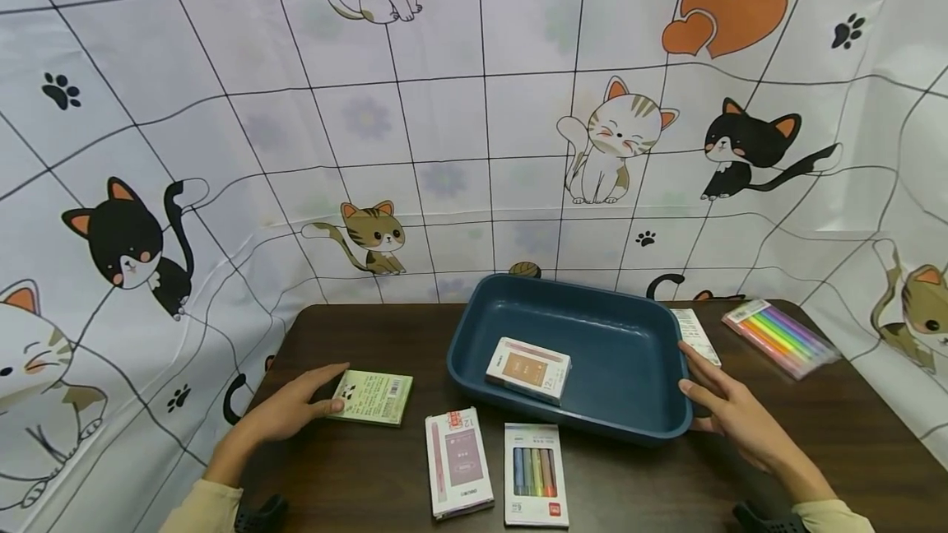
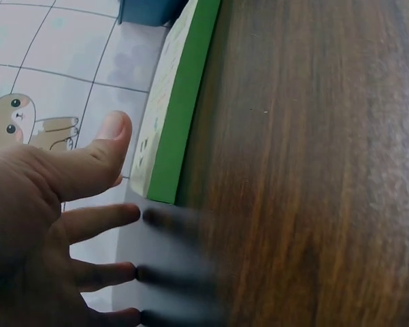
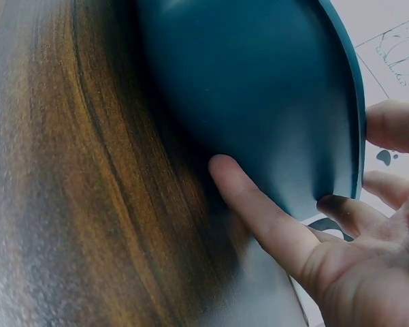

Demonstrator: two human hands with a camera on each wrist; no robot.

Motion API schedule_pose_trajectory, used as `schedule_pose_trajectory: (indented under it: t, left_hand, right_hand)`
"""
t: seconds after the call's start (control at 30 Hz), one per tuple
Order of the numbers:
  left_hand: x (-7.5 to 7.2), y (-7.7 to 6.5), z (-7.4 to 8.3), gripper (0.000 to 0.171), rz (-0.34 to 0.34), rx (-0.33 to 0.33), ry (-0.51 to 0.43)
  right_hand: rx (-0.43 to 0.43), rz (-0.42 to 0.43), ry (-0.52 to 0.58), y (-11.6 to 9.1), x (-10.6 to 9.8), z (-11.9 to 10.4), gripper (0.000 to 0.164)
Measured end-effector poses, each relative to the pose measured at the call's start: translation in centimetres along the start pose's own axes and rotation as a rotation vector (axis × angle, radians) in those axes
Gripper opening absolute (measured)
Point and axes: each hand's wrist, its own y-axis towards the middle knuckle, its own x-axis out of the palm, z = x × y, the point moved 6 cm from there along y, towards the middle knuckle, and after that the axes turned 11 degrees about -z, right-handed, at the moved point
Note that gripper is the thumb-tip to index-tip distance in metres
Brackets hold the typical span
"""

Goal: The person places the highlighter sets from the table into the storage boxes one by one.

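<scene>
A dark blue plastic tray (image 1: 578, 418) stands on the brown table, turned slightly, with a small white and tan box (image 1: 528, 370) lying inside. At the tray's right end is my right hand (image 1: 729, 414), its spread fingertips against the outer wall and rim; in the right wrist view the fingers (image 3: 265, 225) lie along the tray wall (image 3: 258, 102). My left hand (image 1: 292, 405) is at the left end of a flat green box (image 1: 374, 397), thumb and fingers spread. In the left wrist view, the thumb (image 2: 112, 139) is right beside the green box's end (image 2: 167, 160).
Before the tray lie a white and pink box (image 1: 459, 463) and a white box of coloured sticks (image 1: 536, 475). Right of the tray are a white packet (image 1: 696, 336), partly hidden, and a clear pack of rainbow-coloured pens (image 1: 781, 337). A cat-print sheet (image 1: 444, 130) hangs behind the table.
</scene>
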Motion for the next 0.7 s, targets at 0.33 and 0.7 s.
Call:
schedule_pose_trajectory:
  t: [0.33,0.7]
  left_hand:
    - [0.52,0.26,-0.25,0.069,0.006,0.009,0.028]
    - [0.69,0.44,-0.31,0.066,0.059,0.013,0.048]
  right_hand:
    - [-0.008,-0.008,-0.006,-0.11,-0.08,-0.25,0.069]
    - [-0.003,-0.013,-0.002,-0.03,0.01,-0.13,0.069]
